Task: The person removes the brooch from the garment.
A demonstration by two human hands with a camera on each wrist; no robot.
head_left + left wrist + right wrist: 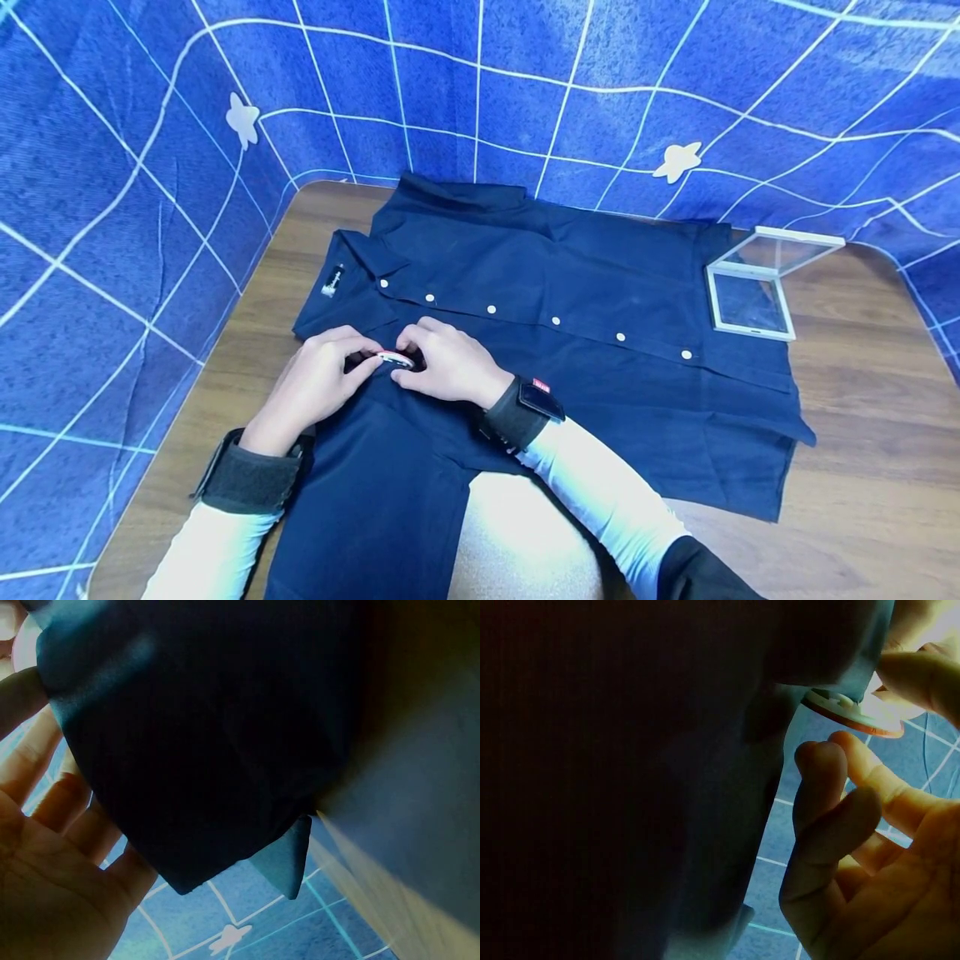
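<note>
You are working with both hands at the front of the shirt, which is lying buttoned and flat on the tabletop with its collar toward the far left. Your left hand is pinching the badge, a small round disc with a white face and a red rim, its fingers curled onto the disc's near edge. Your right hand is meeting it from the other side, fingertips bent down over the disc and the cloth just beside it. You seem to be holding it between both grips so the disc is staying put against the loose fabric, just below the button row and near the chest.

In the right wrist view the badge is showing edge-on at the fabric's fold, with a finger on top of it and the right hand's other fingers loosely curled underneath, not touching it. In the left wrist view the shirt cloth is draping over the left hand's fingers, hiding most of the disc.

A clear hinged box is sitting open at the shirt's far right edge, well apart from your hands. Blue gridded fabric walls are closing in the tabletop on three sides
</note>
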